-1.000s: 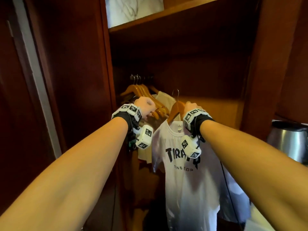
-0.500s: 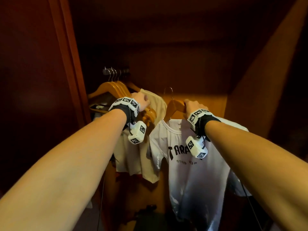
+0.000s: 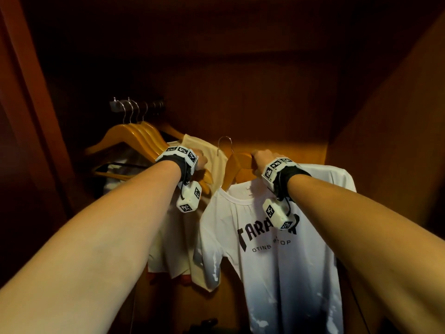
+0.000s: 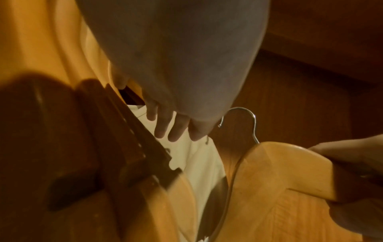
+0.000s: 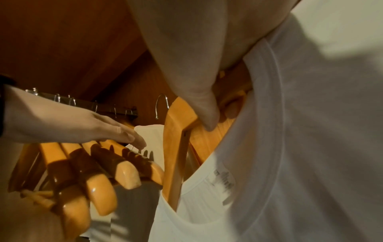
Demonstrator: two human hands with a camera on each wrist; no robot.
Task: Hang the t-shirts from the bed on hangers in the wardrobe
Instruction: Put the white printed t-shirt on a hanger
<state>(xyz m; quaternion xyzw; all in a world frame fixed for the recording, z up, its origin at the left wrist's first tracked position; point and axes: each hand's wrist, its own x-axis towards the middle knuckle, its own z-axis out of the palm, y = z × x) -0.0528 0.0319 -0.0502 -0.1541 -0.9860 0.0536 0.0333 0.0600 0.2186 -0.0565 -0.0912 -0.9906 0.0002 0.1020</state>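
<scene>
A white t-shirt [image 3: 277, 273] with black lettering hangs on a wooden hanger [image 3: 237, 162]. My right hand [image 3: 261, 157] grips that hanger's right shoulder, thumb over the wood [image 5: 205, 111]. Its metal hook [image 3: 225, 143] is free in the air, to the right of the rail [image 3: 137, 104] and lower. My left hand [image 3: 201, 160] lies with straight fingers [image 4: 172, 129] on the shoulder of a cream t-shirt [image 3: 178, 237] that hangs on the rail, beside the ends of the hung hangers.
Several bare wooden hangers [image 3: 134, 138] crowd the rail at the left. The wardrobe's side wall [image 3: 385, 116] rises close on the right, and its door frame [image 3: 29, 92] stands at the left. The back panel [image 3: 277, 145] is lit orange behind the held hanger.
The view has moved deeper into the wardrobe, and the shelf and kettle have dropped out of sight. My right hand has carried the hanger with the white t-shirt further in. My left hand stays at the hung hangers.
</scene>
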